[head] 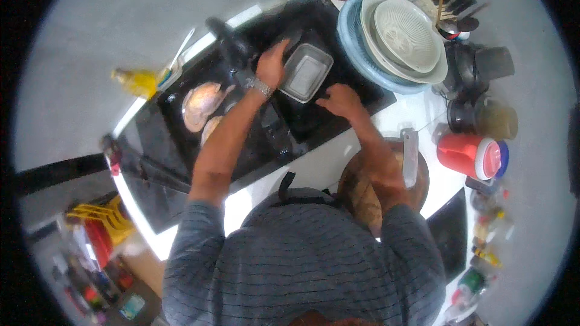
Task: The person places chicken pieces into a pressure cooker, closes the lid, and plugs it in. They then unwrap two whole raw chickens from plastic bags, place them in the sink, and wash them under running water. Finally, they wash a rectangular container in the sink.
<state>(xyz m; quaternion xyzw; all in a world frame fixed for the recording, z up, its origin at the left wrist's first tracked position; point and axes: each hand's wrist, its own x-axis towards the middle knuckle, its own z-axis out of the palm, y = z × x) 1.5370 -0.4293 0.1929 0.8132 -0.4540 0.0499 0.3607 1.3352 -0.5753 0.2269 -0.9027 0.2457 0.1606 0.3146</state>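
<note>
Over a dark double sink (pixel 317 13), my left hand (pixel 271 67) lies along the left rim of a grey rectangular container (pixel 307 72). Whether its fingers grip that rim is not clear. My right hand (pixel 343 101) is just off the container's lower right corner, with nothing in it and its fingers loosely bent. A plucked whole bird, apparently poultry, (pixel 201 103) lies in the left part of the sink. Part of a second pale piece (pixel 211 127) shows beside it, partly covered by my left forearm. A black faucet (pixel 229 43) stands behind my left wrist.
Stacked colanders and a blue basin (pixel 346 40) stand right of the sink. A cleaver (pixel 410 156) lies on a round wooden board (pixel 421 172) under my right forearm. A red jug (pixel 462 154), a yellow bottle (pixel 138 82) and a utensil holder (pixel 437 7) line the counter.
</note>
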